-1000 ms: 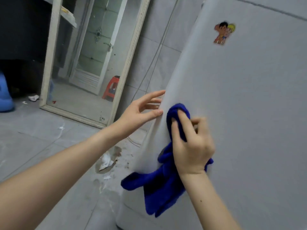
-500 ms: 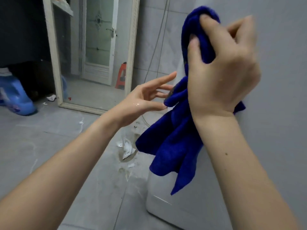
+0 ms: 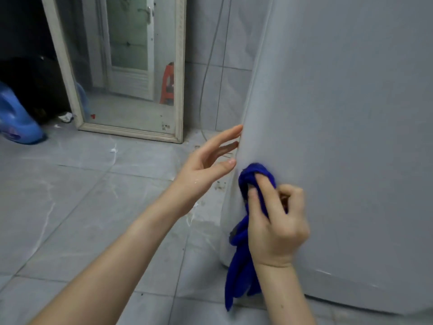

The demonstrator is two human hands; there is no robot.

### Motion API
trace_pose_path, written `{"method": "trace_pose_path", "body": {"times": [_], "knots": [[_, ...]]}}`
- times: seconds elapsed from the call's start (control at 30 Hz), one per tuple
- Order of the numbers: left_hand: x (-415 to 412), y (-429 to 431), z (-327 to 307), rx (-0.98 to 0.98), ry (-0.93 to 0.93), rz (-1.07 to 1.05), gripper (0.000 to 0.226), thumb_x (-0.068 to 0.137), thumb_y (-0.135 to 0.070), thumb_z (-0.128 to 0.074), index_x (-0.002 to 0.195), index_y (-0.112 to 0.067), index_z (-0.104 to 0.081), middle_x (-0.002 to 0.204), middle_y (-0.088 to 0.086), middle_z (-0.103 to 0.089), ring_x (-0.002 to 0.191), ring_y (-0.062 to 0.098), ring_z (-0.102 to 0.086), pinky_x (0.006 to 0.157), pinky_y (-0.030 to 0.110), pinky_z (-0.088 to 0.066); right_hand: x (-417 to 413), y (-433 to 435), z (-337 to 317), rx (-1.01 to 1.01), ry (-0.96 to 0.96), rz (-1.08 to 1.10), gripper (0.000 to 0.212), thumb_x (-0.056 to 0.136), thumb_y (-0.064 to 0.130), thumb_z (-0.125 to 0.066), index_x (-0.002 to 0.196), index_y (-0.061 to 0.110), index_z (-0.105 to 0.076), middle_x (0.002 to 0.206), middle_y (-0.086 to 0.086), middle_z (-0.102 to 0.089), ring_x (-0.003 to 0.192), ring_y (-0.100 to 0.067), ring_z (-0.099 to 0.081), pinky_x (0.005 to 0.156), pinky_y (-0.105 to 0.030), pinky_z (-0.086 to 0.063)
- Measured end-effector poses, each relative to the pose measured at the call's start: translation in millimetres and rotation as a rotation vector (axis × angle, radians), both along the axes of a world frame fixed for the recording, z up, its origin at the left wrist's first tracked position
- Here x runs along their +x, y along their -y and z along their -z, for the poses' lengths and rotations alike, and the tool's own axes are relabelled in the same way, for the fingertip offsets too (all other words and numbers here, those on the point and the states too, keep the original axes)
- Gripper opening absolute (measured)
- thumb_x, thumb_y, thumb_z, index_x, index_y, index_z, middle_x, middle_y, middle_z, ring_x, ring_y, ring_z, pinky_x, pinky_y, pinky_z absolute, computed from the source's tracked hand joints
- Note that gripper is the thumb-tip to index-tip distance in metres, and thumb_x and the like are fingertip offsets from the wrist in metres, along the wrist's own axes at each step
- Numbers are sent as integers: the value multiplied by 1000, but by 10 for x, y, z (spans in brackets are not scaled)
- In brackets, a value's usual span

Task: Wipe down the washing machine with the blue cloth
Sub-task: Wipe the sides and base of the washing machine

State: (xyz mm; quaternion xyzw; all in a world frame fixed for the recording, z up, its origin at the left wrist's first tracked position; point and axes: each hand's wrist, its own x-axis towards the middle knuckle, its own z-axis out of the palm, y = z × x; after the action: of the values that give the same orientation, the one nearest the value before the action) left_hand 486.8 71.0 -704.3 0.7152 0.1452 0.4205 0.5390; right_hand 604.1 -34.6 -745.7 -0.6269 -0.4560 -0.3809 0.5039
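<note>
**Two hands at the washer's corner**

Nearest, the right hand [image 3: 276, 228] presses the cloth [image 3: 255, 171] against the washer [image 3: 339, 113], low on its grey panel and just beside its rounded vertical corner. Its fingers [image 3: 266, 192] are curled tight round a bunched wad. The forefinger lies over the top of the wad, the thumb pinches it from the corner side, and the other fingers are tucked into the palm. Bunching it this way probably makes a firm pad that takes pressure. The spare length hangs loose below the wrist, down toward the washer's base.

Next out, the left hand [image 3: 201, 170] sits a little higher, on the outer side of the same corner. It holds nothing, and its fingers [image 3: 225, 137] are straight and fanned apart. The fingertips reach the corner's edge, but I cannot tell whether they touch it or hover beside it. Most likely the hand is there to brace the body or to feel along the surface.

Beyond the washer's corner, the tiled floor [image 3: 82, 195] shows pale smears and scraps. Farther off, a framed mirror [image 3: 180, 66] leans against the wall well to that side of the washer. A blue jug [image 3: 16, 120] lies farther out again.
</note>
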Motion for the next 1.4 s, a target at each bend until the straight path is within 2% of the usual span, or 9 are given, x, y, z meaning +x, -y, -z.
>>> {"method": "trace_pose_path", "body": {"times": [0.13,0.23,0.33,0.5,0.77,0.93,1.07,1.3,1.4], "knots": [[118,29,192,22,43,-70,61,96,-9,-63,146,-39,-45,146,-16,-51,134,5,-49,105,26,-48,258,41,-427,198,19,-25,17,89,14,-73,104,8,-76,78,-14,-56,65,-13,-42,59,-20,-35],[124,-56,282,-37,81,-28,59,94,-10,-65,143,-37,-51,137,-10,-60,127,13,-57,99,28,-51,243,-120,-644,258,24,-13,17,90,16,-72,106,11,-76,79,-12,-57,64,-12,-44,58,-19,-37],[86,-122,441,-108,72,25,56,91,-9,-64,140,-33,-56,135,-4,-63,125,22,-59,101,37,-50,147,-100,-302,138,62,-15,18,89,15,-74,106,10,-76,78,-12,-57,62,-12,-43,54,-21,-37],[38,-37,783,-124,-11,-6,63,89,-16,-70,141,-47,-50,144,-14,-55,134,12,-51,112,45,-43,-52,198,592,-182,-56,-23,15,78,7,-79,94,6,-78,71,-14,-56,49,-24,-49,42,-31,-45],[-6,41,800,-132,-46,-7,69,88,-13,-72,139,-53,-48,144,-25,-50,134,0,-48,105,29,-43,62,-210,-147,150,60,-21,18,88,15,-75,106,11,-76,78,-10,-56,64,-7,-40,54,-19,-39],[-21,137,795,-117,-80,-29,72,93,-6,-67,147,-45,-40,152,-15,-45,139,4,-43,115,44,-40,15,60,614,-46,-37,14,17,85,10,-76,101,7,-77,83,-9,-55,64,-15,-49,53,-27,-45],[-3,203,772,-121,-108,-52,70,96,-9,-64,150,-44,-36,154,-21,-41,140,2,-40,117,45,-39,-98,245,1095,-216,-124,9,19,74,0,-83,91,5,-78,74,-15,-58,55,-25,-55,47,-32,-50],[36,195,820,-112,-110,-63,73,95,-13,-68,151,-45,-34,154,-23,-40,141,2,-39,116,45,-38,33,-36,451,66,-84,-43,18,86,12,-75,104,13,-76,90,1,-44,67,-14,-45,59,-20,-40],[45,191,834,-108,-94,-67,72,95,-14,-67,152,-42,-34,153,-18,-42,142,7,-39,117,48,-37,24,-16,614,55,-113,-23,18,88,13,-73,106,11,-75,92,2,-41,69,-13,-44,61,-20,-39]]}}
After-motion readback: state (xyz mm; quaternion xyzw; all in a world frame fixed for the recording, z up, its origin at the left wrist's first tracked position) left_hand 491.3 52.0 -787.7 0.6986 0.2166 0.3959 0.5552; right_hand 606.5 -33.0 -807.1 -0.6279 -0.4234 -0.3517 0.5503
